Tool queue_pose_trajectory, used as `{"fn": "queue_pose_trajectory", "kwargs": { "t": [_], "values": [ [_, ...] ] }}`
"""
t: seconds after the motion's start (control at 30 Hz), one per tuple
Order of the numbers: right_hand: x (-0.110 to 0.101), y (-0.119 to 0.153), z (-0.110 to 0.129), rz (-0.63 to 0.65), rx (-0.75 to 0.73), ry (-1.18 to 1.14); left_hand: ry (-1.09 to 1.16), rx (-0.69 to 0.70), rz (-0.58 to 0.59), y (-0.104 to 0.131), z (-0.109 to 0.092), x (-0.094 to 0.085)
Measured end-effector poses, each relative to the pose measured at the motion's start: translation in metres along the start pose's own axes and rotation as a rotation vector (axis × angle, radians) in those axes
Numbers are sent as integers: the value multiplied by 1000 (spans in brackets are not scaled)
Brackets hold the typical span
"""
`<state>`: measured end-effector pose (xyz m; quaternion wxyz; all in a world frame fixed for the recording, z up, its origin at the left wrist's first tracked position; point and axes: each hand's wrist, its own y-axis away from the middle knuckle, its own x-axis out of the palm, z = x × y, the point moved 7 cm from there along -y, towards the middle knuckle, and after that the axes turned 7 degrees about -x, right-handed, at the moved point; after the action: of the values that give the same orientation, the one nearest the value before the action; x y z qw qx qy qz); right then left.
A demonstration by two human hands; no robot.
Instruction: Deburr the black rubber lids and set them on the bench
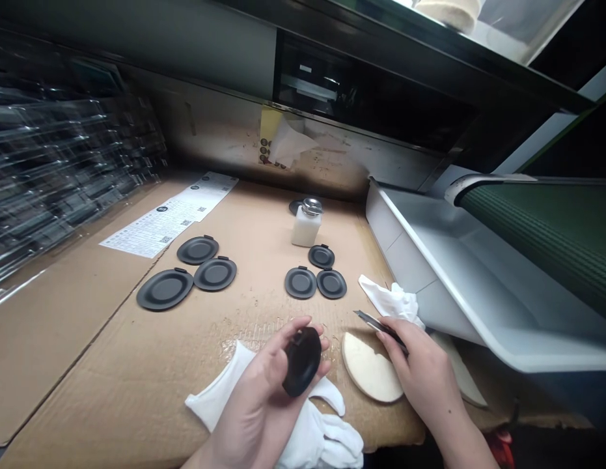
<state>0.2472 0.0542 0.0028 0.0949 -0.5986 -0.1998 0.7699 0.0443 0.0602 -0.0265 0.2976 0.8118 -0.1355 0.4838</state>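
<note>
The left hand (261, 391) is palm up, with its thumb and bent fingers holding a small black lid (303, 362) by its edges. It is tipped, maybe so its flat side is easy to see. The right hand (426, 363) pinches a thin tool (385, 327) like a pencil, perhaps to keep its point steady. The point sticks out over the cardboard (258, 228), near a round white pad (370, 371). More lids (301, 283) lie spread flat, maybe so they don't pile up. A white glove (332, 438) lies under the left hand.
</note>
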Motion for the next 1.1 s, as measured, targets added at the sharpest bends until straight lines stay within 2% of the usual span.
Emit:
{"fn": "queue_pose_trajectory", "kwargs": {
  "t": [0.1,0.23,0.3,0.43,0.57,0.7,1.1],
  "values": [
    [-16,-3,10,-62,-40,-97,-281,104,46,1,-1,1],
    [-50,-5,40,-48,-216,-166,-676,172,68,-1,1,5],
    [-66,-3,55,-21,-308,-123,-843,215,72,-1,2,8],
    [-86,2,71,23,-422,31,-1069,301,-5,2,2,10],
    [-89,7,80,68,-516,144,-1259,354,-40,5,5,13],
    [-92,7,86,50,-571,216,-1406,425,-56,7,7,17],
    [-90,4,91,72,-601,245,-1505,469,-71,9,7,21]
  ]
}}
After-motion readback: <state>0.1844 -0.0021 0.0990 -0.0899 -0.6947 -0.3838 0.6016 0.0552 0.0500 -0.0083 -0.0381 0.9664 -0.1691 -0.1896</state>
